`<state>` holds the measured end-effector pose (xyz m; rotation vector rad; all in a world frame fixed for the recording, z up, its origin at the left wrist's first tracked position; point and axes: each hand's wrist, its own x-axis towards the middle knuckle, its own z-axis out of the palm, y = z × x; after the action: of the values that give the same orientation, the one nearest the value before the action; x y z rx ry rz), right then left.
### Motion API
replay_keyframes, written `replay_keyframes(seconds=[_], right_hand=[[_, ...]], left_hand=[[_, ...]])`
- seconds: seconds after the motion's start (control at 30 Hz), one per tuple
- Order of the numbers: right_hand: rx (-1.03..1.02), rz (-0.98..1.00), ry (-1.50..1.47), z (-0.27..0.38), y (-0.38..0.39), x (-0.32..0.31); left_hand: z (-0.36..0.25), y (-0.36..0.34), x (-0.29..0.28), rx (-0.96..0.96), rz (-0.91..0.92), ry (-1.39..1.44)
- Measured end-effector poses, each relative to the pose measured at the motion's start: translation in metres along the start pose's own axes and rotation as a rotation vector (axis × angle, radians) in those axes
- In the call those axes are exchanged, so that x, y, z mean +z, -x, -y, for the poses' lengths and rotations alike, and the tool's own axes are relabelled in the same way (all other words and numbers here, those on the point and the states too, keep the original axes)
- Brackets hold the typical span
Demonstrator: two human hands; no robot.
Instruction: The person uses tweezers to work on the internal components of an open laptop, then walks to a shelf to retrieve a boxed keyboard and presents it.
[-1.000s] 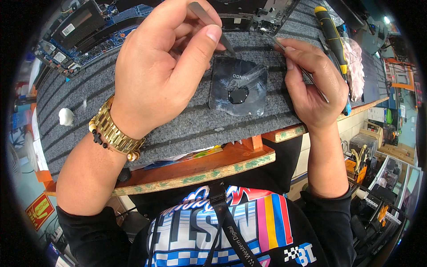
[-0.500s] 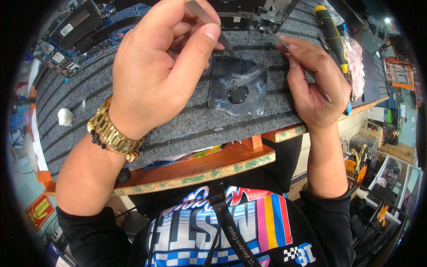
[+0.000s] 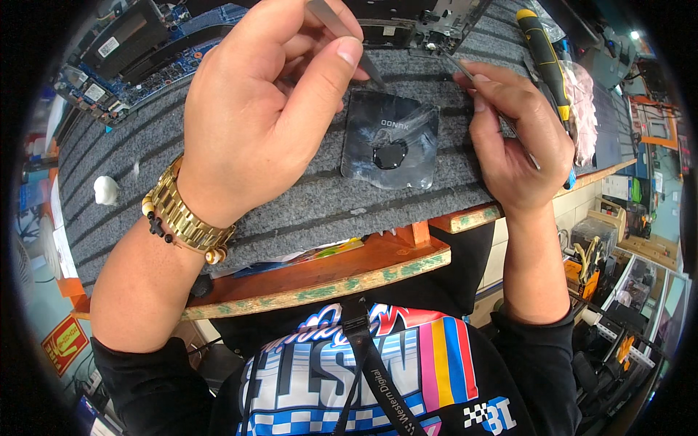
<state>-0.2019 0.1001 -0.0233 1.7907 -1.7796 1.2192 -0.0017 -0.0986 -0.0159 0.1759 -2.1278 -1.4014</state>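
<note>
My left hand (image 3: 273, 109) is closed, pinching a flat, tapered grey metal tool (image 3: 329, 17) like tweezers between thumb and fingers. Its narrow end points down toward a dark plastic pouch (image 3: 363, 156), which lies on the ribbed grey mat with a glossy black blob (image 3: 390, 154) on it. To the right, my right hand (image 3: 520, 131) is closed around a slim metal tool (image 3: 459, 66). That tool's tip is close to a small metal hinge-like part (image 3: 430, 42) at the corner of a black device frame (image 3: 385, 35). My left hand hides part of the frame.
An opened laptop base with a blue circuit board (image 3: 163, 69) lies at the far left. A white cotton-like ball (image 3: 106, 190) rests on the left of the mat. A yellow-and-black screwdriver (image 3: 542, 58) and pink cloth (image 3: 583, 109) lie at right. The wooden table edge (image 3: 349, 284) runs nearest me.
The slim tool in my right hand has drawn back slightly from the hinge-like part, down and to the right. My left hand has hardly moved.
</note>
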Motion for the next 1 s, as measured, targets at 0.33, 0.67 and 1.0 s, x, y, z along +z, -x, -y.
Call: replay_keyframes(seconds=[0.33,0.67,1.0], right_hand=[[-0.033,0.194,0.094,0.013,-0.004,-0.009],[-0.04,0.072,0.085,0.01,-0.002,-0.005],[-0.046,0.1,0.097,0.01,-0.002,-0.006]], left_hand=[[0.001,-0.001,0.0,-0.01,0.007,-0.009],[-0.002,0.001,0.001,-0.028,-0.008,-0.005],[-0.002,0.0,0.002,-0.019,-0.011,-0.004]])
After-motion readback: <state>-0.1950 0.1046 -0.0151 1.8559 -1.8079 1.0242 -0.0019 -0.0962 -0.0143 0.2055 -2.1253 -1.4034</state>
